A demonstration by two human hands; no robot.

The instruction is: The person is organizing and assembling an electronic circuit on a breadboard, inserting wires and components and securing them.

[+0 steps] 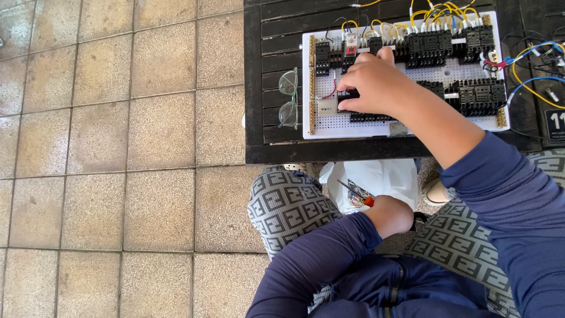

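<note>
The right hand [369, 82] reaches over the white perforated board [406, 121] on the dark slatted worktop [276, 35], fingers curled narrow and pressing on a black block [353, 97] near the board's left end. The left hand [388, 215] sits low by the lap, closed around a screwdriver [356, 194] with a red grip.

Much of the board looks populated: rows of black relay bases [429, 47] are mounted, and yellow wires [435, 15] loop across the top row. The lower left looks less finished, with a small white part [327, 106] and one red wire [331, 91] beside bare holes.

Glasses [288, 97] lie just beside the board's left edge. Loose blue and yellow wires [538, 65] trail off to the right, near the forearm. A white bag [376, 176] rests below the worktop.
</note>
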